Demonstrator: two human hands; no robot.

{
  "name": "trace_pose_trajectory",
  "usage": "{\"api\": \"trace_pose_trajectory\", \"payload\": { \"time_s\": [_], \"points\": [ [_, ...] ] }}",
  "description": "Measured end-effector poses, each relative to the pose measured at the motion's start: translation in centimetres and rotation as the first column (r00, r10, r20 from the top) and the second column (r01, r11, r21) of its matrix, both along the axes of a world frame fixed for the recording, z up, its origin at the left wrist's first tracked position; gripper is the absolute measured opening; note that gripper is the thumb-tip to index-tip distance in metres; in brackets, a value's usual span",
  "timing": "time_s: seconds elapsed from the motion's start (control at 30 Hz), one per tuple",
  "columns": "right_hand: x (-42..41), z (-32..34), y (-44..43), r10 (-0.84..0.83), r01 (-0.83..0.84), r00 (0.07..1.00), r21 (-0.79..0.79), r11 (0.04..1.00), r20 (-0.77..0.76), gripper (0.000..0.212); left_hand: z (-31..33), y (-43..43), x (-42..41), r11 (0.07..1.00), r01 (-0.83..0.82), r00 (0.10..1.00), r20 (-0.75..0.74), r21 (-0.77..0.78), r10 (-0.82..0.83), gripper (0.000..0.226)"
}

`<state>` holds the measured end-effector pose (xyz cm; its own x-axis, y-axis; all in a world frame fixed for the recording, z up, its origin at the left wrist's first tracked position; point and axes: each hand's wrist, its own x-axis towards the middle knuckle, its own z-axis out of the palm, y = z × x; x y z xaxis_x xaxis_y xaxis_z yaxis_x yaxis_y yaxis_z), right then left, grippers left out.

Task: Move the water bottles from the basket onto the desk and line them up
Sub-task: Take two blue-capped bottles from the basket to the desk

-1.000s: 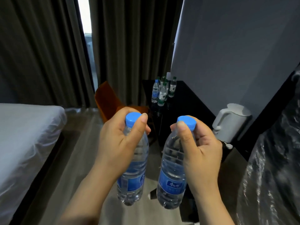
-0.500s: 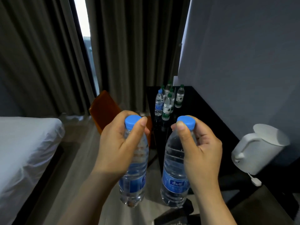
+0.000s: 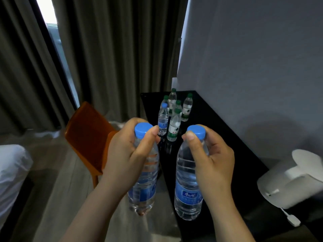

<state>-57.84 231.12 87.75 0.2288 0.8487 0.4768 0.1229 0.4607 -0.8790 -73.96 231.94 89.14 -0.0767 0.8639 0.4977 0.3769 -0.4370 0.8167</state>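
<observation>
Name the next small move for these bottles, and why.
Probably carry both forward to the desk, beside the standing bottles: the left hand and right hand hold the left bottle and right bottle in the air, short of that group.

Dark curtains (image 3: 113, 49), grey wall (image 3: 253, 58), orange chair (image 3: 87, 133)

The bottle (image 3: 187, 173) at lower centre has a blue label (image 3: 189, 195) bearing white Chinese characters, seemingly 康师傅. Labels on the green-capped bottles (image 3: 173, 127) at centre are too small to read.
</observation>
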Motion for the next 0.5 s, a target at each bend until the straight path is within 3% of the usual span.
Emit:
{"api": "trace_pose_trajectory", "payload": {
  "time_s": [0.13,0.27,0.5],
  "points": [
    [-2.3,-0.1,4.8,-0.111,0.111,0.993,0.008,0.994,-0.029,0.015,-0.4,6.3,-2.2,0.998,0.057,0.998,-0.040,0.010,-0.057,0.031],
    [-2.8,-1.0,8.3,-0.142,0.142,0.990,-0.010,0.990,0.007,0.013,-2.0,11.0,-3.0,0.990,0.142,0.986,-0.089,-0.001,-0.142,0.030],
    [-2.4,-2.9,14.9,-0.169,0.172,0.984,-0.049,0.984,0.062,0.010,-4.1,18.2,-2.4,0.950,0.292,0.955,-0.013,-0.113,-0.296,0.034]
  ]
}}
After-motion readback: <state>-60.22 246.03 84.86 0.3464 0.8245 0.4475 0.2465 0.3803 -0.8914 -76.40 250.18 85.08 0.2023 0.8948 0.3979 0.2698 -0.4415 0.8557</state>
